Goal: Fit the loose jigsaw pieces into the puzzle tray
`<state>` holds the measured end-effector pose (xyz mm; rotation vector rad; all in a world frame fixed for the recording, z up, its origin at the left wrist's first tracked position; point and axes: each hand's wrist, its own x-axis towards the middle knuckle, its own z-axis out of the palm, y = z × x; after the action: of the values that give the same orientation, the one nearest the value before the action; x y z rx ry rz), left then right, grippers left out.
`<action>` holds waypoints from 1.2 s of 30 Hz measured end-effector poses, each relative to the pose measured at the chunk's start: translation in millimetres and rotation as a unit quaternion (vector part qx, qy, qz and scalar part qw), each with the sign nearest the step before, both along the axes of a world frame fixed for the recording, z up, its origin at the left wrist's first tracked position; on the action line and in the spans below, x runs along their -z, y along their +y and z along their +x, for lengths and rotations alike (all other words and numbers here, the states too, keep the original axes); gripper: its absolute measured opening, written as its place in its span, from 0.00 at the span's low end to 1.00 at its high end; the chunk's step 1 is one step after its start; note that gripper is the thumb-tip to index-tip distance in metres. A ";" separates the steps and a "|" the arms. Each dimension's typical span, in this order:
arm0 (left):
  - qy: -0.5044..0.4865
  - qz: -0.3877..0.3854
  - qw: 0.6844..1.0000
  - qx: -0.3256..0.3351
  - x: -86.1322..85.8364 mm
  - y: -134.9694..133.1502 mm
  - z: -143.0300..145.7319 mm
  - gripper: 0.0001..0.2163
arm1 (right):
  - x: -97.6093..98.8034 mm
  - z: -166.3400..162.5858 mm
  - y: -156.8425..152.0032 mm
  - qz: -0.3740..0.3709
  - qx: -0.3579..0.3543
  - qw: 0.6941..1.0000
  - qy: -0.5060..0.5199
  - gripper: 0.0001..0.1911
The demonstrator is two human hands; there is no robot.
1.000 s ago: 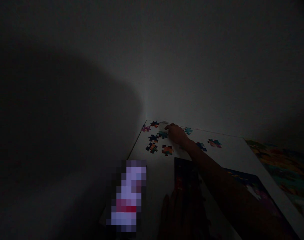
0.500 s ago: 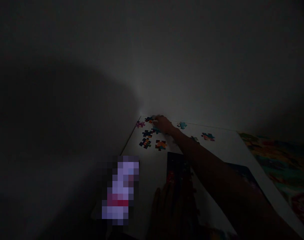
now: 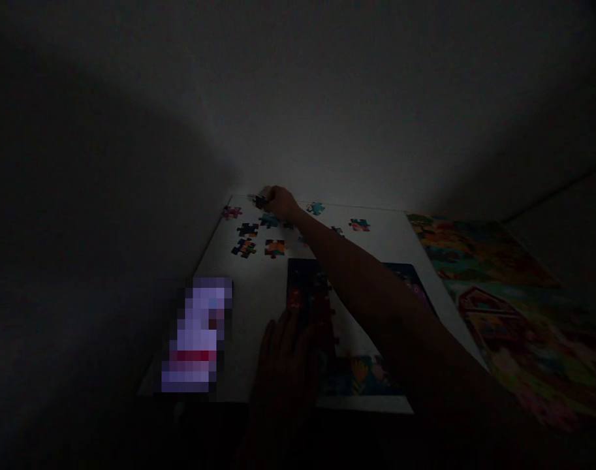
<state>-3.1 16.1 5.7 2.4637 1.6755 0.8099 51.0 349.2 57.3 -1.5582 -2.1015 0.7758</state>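
Pinching a dark puzzle piece (image 3: 259, 201) with our right hand (image 3: 279, 202) at the white board's (image 3: 390, 228) far corner, upper centre | our left hand (image 3: 282, 352) is lying flat, fingers spread, beside the half-built puzzle (image 3: 312, 290) | risk: in this dim light the piece is perhaps slipping off the edge.

Dim room in a home, white board (image 3: 258, 274) against bare wall (image 3: 327, 98), loose jigsaw pieces (image 3: 274, 247), colourful play mat (image 3: 498, 287)
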 end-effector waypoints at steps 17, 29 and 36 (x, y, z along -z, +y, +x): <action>0.030 -0.031 0.999 -0.021 -10.8 -1.0 5.8 0.16 | 25.2 176.5 -292.3 -0.134 -0.063 0.963 0.226 0.11; 0.032 -0.038 0.999 -0.018 -13.6 -1.8 5.6 0.16 | 11.1 173.4 -301.2 -0.084 -0.017 0.988 0.129 0.12; 0.032 -0.043 0.998 -0.016 -12.4 -1.6 5.2 0.16 | 15.1 171.6 -302.8 -0.039 -0.009 0.994 0.100 0.13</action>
<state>2.1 14.5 18.1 2.4368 1.7354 0.6546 222.7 46.3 42.2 -1.4375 -1.9629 0.9890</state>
